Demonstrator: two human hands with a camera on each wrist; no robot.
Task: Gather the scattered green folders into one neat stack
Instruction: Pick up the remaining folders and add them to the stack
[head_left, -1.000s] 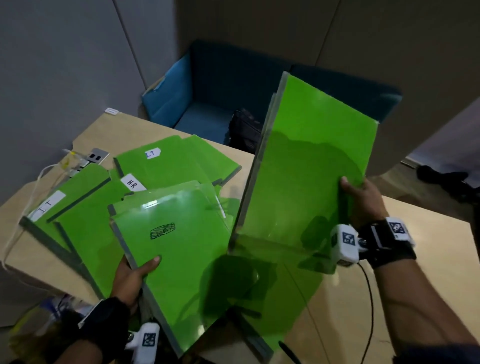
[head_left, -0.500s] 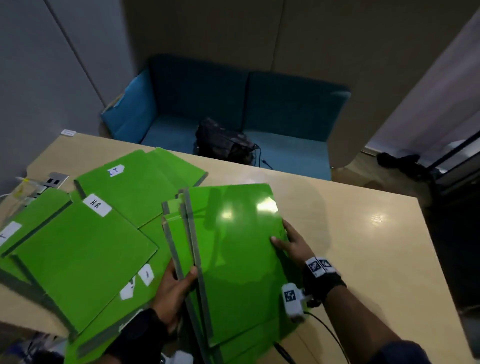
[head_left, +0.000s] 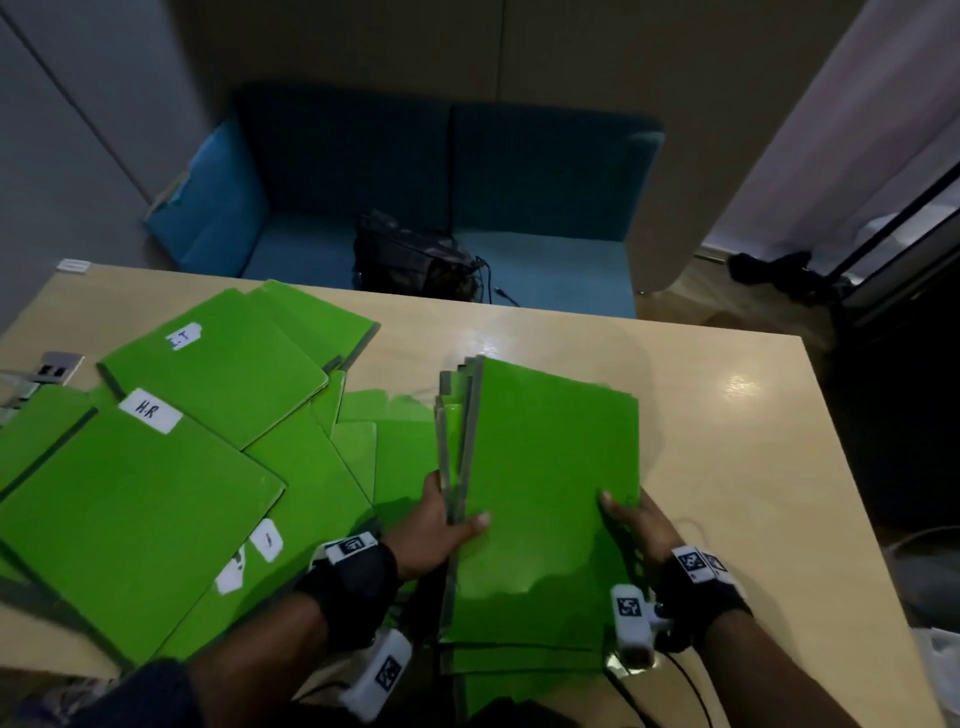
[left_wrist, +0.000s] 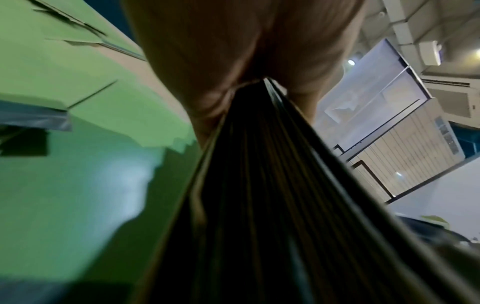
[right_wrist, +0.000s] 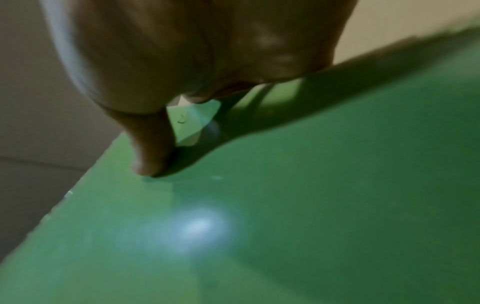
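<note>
A bundle of several green folders (head_left: 545, 467) lies on the wooden table (head_left: 727, 467), its grey spines fanned out along the left edge. My left hand (head_left: 441, 525) grips that spine edge, thumb on the top cover; the dark spines (left_wrist: 259, 185) fill the left wrist view. My right hand (head_left: 631, 519) holds the bundle's right edge, with its thumb (right_wrist: 150, 156) pressed on the top cover (right_wrist: 285, 205). More green folders (head_left: 156, 493) lie scattered and overlapping on the left, some with white labels reading "H.R" (head_left: 149, 409) and "I.T" (head_left: 183, 336).
A blue sofa (head_left: 441, 171) with a dark bag (head_left: 415, 260) stands behind the table. A socket plate (head_left: 60, 368) and cables sit at the table's left edge. Bare tabletop lies right of the bundle.
The bundle that my right hand held upright has come down flat on the table and shifted right. My left hand left the scattered pile and now grips the bundle's spine edge.
</note>
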